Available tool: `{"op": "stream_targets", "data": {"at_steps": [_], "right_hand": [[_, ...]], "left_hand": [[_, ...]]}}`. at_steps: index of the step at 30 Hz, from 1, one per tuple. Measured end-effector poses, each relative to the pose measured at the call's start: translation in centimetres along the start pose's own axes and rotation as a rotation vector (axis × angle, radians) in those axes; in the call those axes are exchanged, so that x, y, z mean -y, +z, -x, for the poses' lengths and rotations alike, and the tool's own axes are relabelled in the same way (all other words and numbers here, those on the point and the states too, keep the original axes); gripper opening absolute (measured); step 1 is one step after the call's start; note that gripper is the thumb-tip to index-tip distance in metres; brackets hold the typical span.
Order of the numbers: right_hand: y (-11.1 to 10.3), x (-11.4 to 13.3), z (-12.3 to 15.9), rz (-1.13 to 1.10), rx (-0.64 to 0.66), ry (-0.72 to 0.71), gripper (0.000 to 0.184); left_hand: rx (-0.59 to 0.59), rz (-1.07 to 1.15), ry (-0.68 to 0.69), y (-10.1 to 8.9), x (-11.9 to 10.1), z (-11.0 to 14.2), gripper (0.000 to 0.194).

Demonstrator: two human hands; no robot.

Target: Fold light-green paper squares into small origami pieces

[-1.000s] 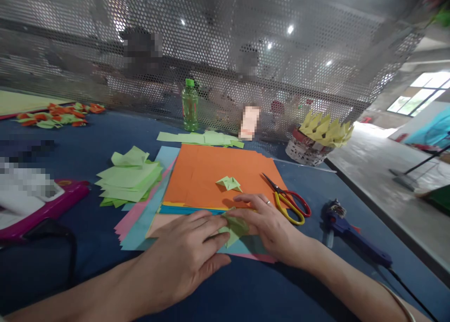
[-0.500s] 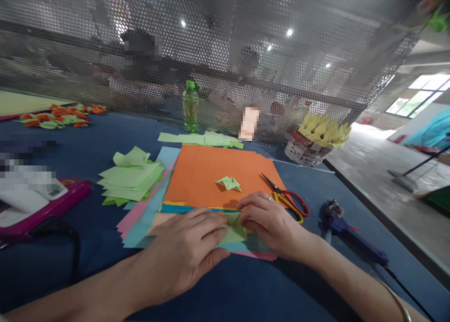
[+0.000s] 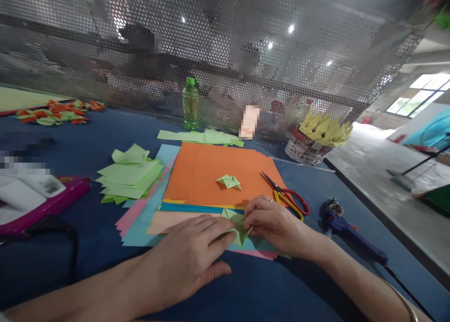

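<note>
A light green paper square (image 3: 240,229), partly folded, lies between my hands on the near edge of the coloured sheets. My left hand (image 3: 197,247) lies flat with its fingertips pressing the paper's left side, thumb apart. The fingers of my right hand (image 3: 270,223) pinch the paper's right corner, lifting it a little. Just beyond, a small folded green paper piece (image 3: 229,182) rests on the orange sheets (image 3: 211,167). Scissors (image 3: 288,198) with red and yellow handles lie right of it, close to my right hand.
Loose green paper squares (image 3: 128,176) are piled on the left. A green bottle (image 3: 190,104) and paper strips (image 3: 200,137) stand and lie behind. To the right are a paper-topped pot (image 3: 305,146) and a corded glue gun (image 3: 355,240). A magenta device (image 3: 63,195) sits far left.
My right fingers have gone from lying flat over the green paper to pinching its right corner, which is now folded differently. My left hand stays on the left side, shifted slightly right.
</note>
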State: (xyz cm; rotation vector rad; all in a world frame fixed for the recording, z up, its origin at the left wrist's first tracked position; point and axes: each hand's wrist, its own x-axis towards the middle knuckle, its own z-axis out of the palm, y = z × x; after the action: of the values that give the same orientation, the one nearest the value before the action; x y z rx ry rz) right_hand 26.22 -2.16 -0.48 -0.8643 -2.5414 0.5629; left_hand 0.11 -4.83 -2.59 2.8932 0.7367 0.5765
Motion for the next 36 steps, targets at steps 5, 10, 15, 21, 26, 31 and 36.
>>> {"op": "stream_targets", "data": {"at_steps": [5,10,15,21,26,31,36], "right_hand": [[-0.5,-0.9,0.3,-0.092,0.018,0.04,0.008],[-0.1,-1.2,0.3,-0.131,0.004,0.091,0.007],[0.6,-0.6,-0.1,-0.05,-0.045,0.164,0.007],[0.7,0.2,-0.1,-0.016,-0.051,0.195,0.009],[0.7,0.4,-0.1,0.007,-0.068,0.176,0.009],[0.7,0.8,-0.2,0.024,-0.075,0.192,0.013],[0.8,0.9,-0.2,0.035,-0.072,0.208,0.015]], "left_hand": [[0.055,0.007,-0.008,-0.1,0.0,0.1,0.054],[0.057,-0.005,-0.008,0.0,0.1,0.0,0.057],[0.073,-0.025,-0.014,0.1,0.0,-0.1,0.053],[0.066,-0.053,0.002,0.2,0.0,0.1,0.051],[0.044,-0.034,0.016,0.0,0.0,0.1,0.049],[0.038,-0.038,0.017,0.2,0.1,0.1,0.05],[0.065,-0.079,0.04,0.3,0.2,0.2,0.056]]}}
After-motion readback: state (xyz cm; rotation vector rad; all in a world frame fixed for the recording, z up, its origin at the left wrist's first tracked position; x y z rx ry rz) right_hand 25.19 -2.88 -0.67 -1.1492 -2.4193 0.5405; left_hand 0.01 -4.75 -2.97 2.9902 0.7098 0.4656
